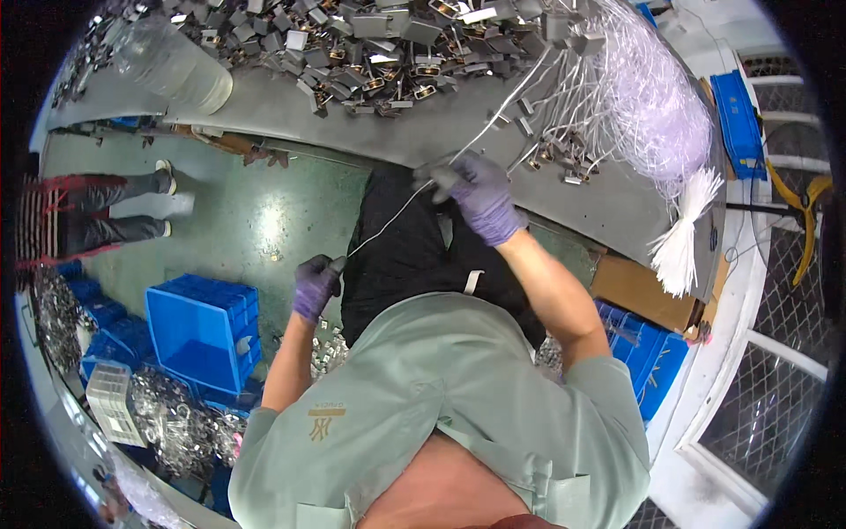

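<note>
A thin white cord (388,220) stretches slantwise across my lap between my two gloved hands. My left hand (317,284), in a purple and grey glove, pinches its lower end beside my left knee. Higher up, at the table's front edge, my right hand (477,192) is closed around the cord. From there the cord runs on up to the pile of small grey metal pieces (379,53) on the grey table (344,132). Right of it lies a big bundle of pale, shiny strands (656,106), ending in a white tuft (687,238). More cords with metal pieces lie beside the bundle.
A clear plastic bottle (181,70) lies at the far left of the table. Blue crates (189,326) and shiny metal parts (167,410) stand on the left floor. Another person (88,212) is at the left. Yellow-handled pliers (802,212) hang at the right, near a cardboard box (639,291).
</note>
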A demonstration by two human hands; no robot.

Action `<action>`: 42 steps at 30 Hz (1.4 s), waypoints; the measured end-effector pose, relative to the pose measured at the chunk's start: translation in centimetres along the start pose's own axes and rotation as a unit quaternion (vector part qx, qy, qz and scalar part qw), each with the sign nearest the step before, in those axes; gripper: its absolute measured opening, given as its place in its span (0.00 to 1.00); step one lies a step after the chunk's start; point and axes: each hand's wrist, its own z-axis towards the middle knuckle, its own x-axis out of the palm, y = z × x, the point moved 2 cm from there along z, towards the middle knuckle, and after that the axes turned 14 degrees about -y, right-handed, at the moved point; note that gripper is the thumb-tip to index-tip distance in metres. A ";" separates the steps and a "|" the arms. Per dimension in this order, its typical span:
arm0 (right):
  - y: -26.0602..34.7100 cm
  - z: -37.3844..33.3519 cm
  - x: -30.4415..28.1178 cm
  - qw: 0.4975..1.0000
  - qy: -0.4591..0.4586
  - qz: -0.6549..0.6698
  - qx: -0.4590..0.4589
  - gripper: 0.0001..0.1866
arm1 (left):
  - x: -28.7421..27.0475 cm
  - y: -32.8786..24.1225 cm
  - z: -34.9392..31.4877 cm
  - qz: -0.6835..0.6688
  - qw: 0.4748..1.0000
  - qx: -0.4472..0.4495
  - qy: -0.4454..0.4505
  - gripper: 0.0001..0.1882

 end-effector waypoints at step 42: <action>2.7 0.2 -8.7 0.998 -0.017 0.033 0.042 0.11 | 16.9 -19.3 0.7 -0.059 0.953 0.263 0.139 0.26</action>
